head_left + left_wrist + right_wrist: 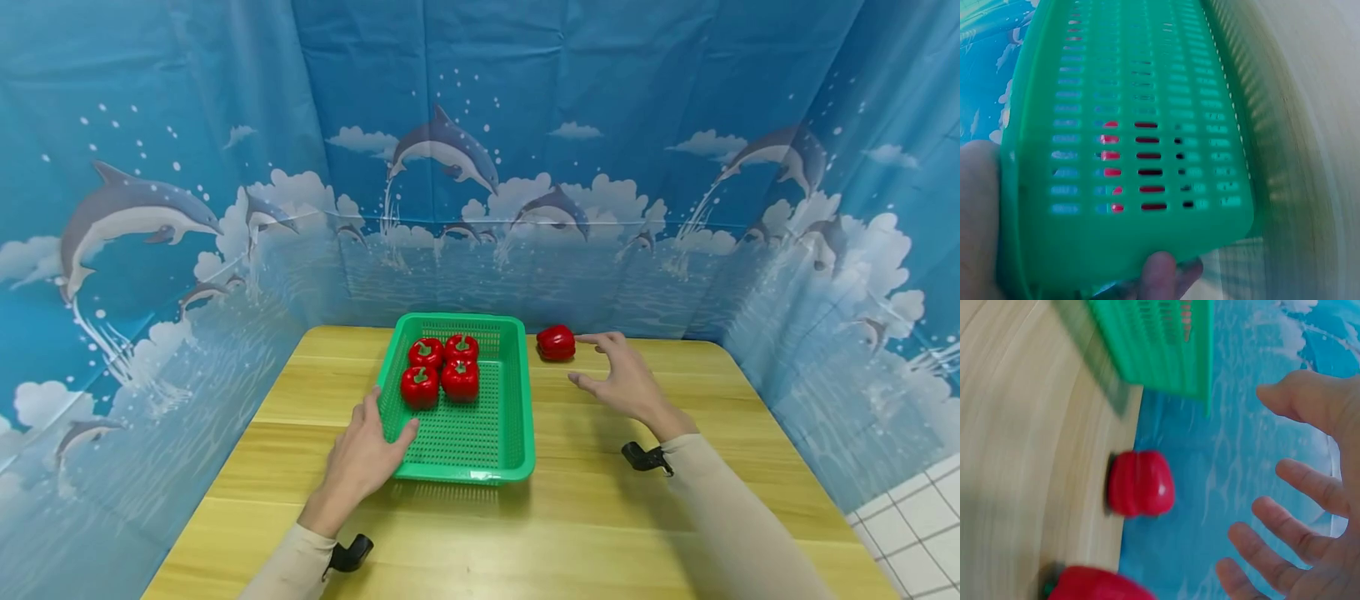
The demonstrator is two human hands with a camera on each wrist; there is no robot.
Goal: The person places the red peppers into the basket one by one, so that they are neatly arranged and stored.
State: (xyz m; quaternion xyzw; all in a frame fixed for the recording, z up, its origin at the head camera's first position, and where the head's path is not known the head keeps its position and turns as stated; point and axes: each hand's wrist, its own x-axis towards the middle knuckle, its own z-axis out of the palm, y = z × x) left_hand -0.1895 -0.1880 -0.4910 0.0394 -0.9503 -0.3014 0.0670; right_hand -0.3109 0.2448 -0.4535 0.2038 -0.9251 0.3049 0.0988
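Observation:
Several red bell peppers (461,381) stand stems up in the left part of a green plastic basket (528,400). My left hand (363,450) holds the basket's left side, thumb over the rim and fingertips (1159,275) against the outer wall. To the right of the basket lies another red bell pepper (556,342) on its side. Just right of that pepper, my right hand (630,379) hovers with spread fingers and nothing in its grasp. The right wrist view shows a further red bell pepper (1097,584) at the bottom edge, partly cut off.
A light wooden table (465,550) carries everything. Blue curtains with dolphins (487,275) stand around its back and sides. Black wrist cameras are strapped at both wrists. White tiles (915,517) show at the far right.

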